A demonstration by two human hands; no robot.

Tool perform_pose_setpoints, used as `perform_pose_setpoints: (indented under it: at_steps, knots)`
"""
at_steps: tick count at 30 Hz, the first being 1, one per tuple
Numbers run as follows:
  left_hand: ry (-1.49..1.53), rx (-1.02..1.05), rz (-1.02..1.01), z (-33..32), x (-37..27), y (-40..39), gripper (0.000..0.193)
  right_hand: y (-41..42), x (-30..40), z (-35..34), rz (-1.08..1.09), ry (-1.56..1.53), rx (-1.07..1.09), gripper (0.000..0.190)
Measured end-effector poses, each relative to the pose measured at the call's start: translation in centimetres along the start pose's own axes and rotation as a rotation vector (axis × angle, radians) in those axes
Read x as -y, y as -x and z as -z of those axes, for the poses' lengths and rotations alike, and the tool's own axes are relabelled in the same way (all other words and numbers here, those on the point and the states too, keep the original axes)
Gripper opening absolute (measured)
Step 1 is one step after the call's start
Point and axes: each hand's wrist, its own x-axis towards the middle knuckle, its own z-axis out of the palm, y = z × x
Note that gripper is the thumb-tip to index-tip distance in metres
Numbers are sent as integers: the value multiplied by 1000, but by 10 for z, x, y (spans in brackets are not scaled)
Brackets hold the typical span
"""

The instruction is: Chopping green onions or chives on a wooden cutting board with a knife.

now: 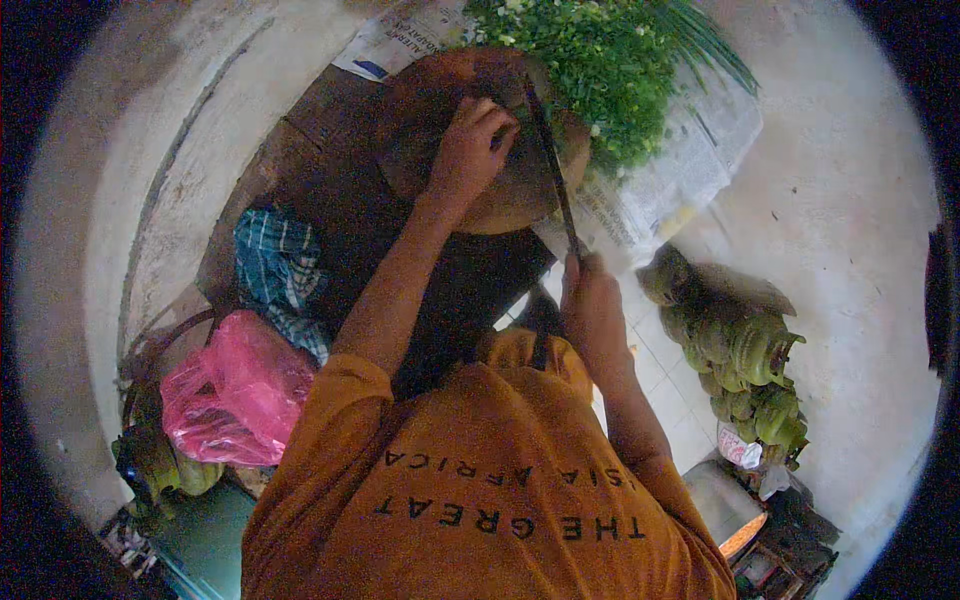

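My right hand grips the handle of a long knife. Its narrow dark blade points away from me, over the right part of a round wooden chopping block. On the block rests my left hand, fingers curled, left of the blade. Whether it pinches anything is unclear. Faint green bits show on the wood by the blade. Just past the block's right side, a large heap of chopped green leaves, likely scallions, lies on printed paper sheets.
Long uncut green stalks lie at the heap's far right. Rolled or stacked green leaves are on the right. On the left are a pink plastic bag and a blue checked cloth. A metal container stands at lower right.
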Motion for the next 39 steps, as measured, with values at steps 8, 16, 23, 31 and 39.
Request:
perform_pose_setpoints:
  at_steps: [8,16,23,31,39]
  knots:
    - [-102,-16,14,12,8,16,12,3,-16,36,163,7,30,26]
    - [-169,-48,57,46,27,26,12,4,-52,56,253,267,118,29]
    - [-187,3,60,48,19,22,12,-89,-55,97,207,279,-112,27]
    - [-203,-4,113,47,11,23,12,-46,-55,88,262,230,38,32]
    - [-54,59,53,0,-6,1,13,-24,-30,57,161,-49,28,20]
